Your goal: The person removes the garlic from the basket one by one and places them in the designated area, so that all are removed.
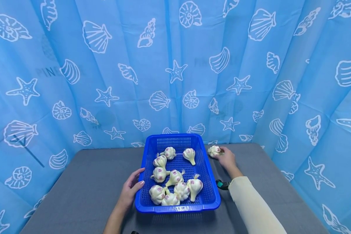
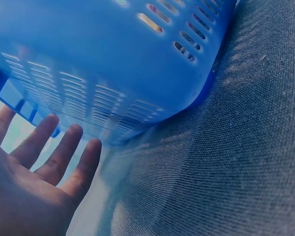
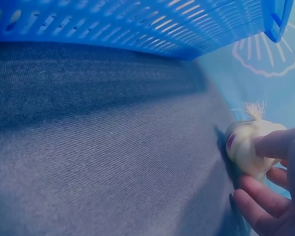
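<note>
Right hand [image 1: 227,159] pinching a garlic bulb [image 1: 214,151], the bulb just right of a blue basket [image 1: 214,185], left hand [image 1: 130,189] spread wide, fingers nearly straight, at the basket's left rim, more bulbs [image 1: 160,174] inside.

10 garlic bulbs [image 1: 175,177] total: 9 inside, 1 outside bulb [image 1: 214,151]. 1 blue basket [image 1: 193,208]. 2 hands: 1 left hand [image 1: 130,188], 1 right hand [image 1: 227,158]. 1 gray surface [image 1: 87,182].

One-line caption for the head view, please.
Left hand at a blue basket of garlic bulbs, right hand holding one more bulb just outside it.
</note>
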`<control>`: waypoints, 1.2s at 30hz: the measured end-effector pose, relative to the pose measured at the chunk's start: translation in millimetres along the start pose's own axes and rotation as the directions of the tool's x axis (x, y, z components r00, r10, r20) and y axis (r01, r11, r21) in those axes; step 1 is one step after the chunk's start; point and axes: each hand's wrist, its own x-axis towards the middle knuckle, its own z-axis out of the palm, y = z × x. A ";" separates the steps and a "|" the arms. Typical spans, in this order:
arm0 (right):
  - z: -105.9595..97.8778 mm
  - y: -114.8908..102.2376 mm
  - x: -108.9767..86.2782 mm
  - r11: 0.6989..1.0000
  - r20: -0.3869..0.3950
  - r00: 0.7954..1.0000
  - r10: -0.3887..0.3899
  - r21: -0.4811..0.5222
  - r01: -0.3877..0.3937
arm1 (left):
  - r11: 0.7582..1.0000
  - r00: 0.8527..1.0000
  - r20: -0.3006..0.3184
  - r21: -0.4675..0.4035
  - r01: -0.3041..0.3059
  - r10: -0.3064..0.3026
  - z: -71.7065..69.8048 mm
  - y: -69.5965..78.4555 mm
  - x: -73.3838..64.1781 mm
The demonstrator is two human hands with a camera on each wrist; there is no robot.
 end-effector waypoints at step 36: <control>-25.1 1.3 -40.3 0.975 0.010 0.978 -0.207 0.080 0.205 | 0.998 0.999 0.023 -0.040 -0.047 0.048 -0.9 0.9 1.6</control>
